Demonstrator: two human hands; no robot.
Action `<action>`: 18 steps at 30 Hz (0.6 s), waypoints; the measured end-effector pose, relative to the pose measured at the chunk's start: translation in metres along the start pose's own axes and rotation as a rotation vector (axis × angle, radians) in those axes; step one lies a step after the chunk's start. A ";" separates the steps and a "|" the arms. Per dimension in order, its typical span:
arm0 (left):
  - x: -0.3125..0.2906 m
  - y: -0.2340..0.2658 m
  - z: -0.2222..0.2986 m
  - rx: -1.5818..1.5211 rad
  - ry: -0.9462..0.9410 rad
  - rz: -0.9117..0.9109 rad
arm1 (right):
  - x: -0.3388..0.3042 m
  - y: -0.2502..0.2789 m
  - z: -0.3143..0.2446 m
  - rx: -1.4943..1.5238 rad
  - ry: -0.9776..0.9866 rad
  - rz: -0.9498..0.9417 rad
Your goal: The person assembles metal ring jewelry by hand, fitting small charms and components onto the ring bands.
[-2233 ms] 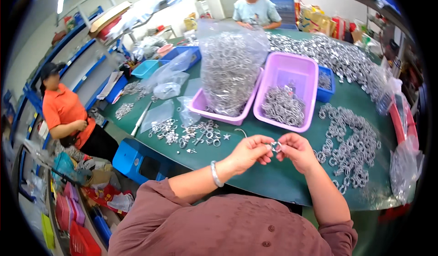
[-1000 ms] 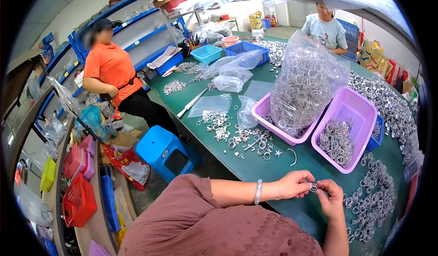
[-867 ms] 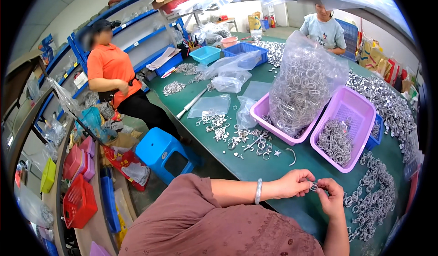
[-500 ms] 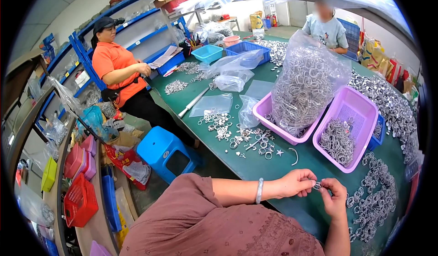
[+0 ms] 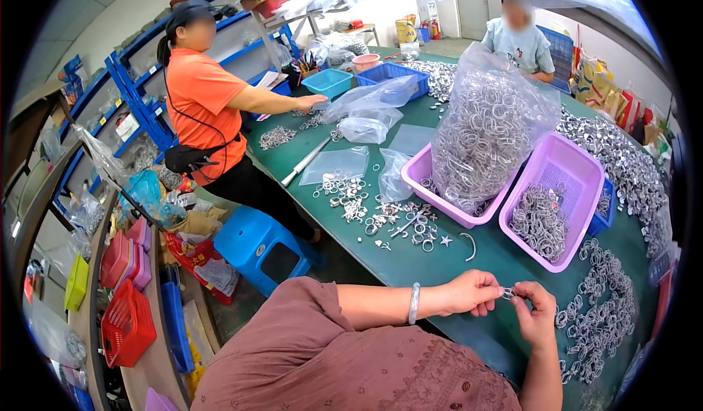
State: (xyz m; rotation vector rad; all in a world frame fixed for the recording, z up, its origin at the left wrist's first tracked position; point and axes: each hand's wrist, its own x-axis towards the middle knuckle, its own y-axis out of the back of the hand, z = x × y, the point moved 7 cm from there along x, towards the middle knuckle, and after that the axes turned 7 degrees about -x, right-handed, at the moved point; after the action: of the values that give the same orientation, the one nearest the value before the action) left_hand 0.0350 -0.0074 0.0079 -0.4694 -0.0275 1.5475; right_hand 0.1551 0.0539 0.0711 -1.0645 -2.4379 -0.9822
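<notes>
L hand (image 5: pixel 472 292) and R hand (image 5: pixel 538 310) both pinch a ring (image 5: pixel 507 294) left of the pile (image 5: pixel 594 302), prob. in handling step, so next move needs light, steady touch.

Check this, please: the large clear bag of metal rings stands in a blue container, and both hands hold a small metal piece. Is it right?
The colour is wrong: in the head view, the large clear bag stands in a purple container. The left hand and right hand hold the metal piece.
</notes>
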 end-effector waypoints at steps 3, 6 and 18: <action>0.001 0.000 0.000 -0.009 0.003 -0.003 | 0.001 0.000 0.000 -0.008 0.005 0.003; 0.002 0.000 0.000 -0.019 0.002 -0.008 | 0.001 0.001 0.001 -0.014 0.003 0.005; 0.013 -0.007 0.015 -0.018 -0.161 -0.079 | 0.003 0.013 -0.012 -0.107 0.080 0.096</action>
State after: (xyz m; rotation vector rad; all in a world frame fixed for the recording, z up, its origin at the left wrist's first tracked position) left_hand 0.0376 0.0092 0.0205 -0.3529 -0.1816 1.5053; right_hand 0.1630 0.0533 0.0876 -1.1423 -2.2709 -1.1120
